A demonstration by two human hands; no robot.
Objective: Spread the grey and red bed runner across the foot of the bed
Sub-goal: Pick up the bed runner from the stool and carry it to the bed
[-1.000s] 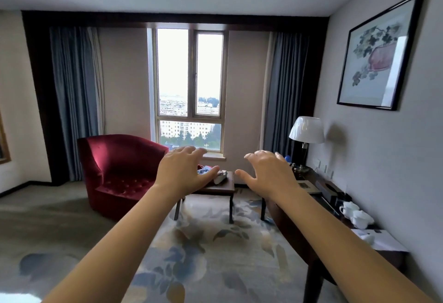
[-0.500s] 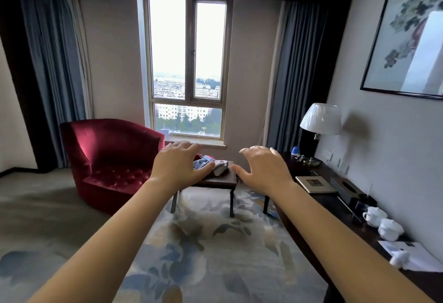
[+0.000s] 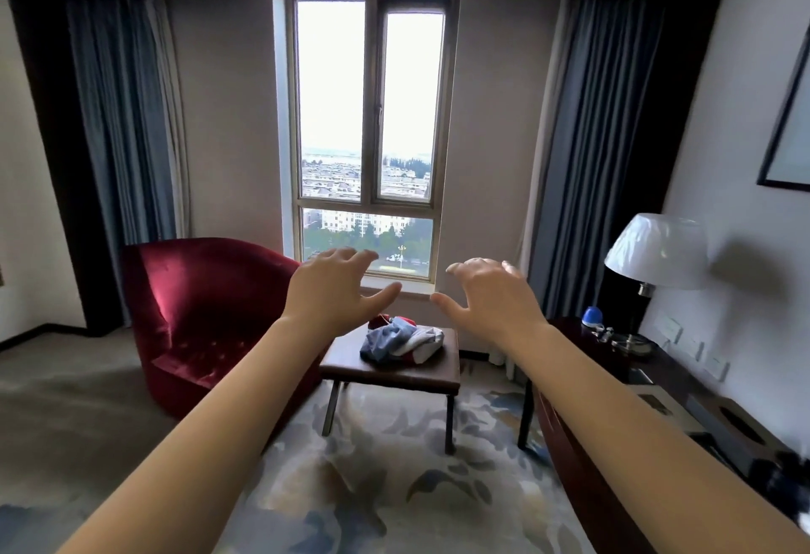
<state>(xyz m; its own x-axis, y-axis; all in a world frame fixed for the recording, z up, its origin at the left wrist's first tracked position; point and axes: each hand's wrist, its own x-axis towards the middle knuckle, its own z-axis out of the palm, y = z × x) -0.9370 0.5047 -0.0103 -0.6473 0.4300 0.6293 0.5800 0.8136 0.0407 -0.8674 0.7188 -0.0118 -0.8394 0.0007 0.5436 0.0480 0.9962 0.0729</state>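
A crumpled bundle of grey, white and red cloth (image 3: pixel 401 341) lies on a small dark wooden side table (image 3: pixel 390 371) under the window. Whether it is the bed runner I cannot tell. Both my arms reach forward at chest height. My left hand (image 3: pixel 335 288) and my right hand (image 3: pixel 488 297) hover above and in front of the bundle, palms down, fingers spread, holding nothing. No bed is in view.
A red velvet armchair (image 3: pixel 197 312) stands left of the side table. Along the right wall runs a dark desk (image 3: pixel 613 382) with a white-shaded lamp (image 3: pixel 655 253), a blue-topped item and trays. A patterned rug (image 3: pixel 372 488) covers the floor. Curtains flank the window.
The view has moved closer to the window and side table and turned a little right. Both hands stay open and outstretched, and the cloth bundle now shows below them.
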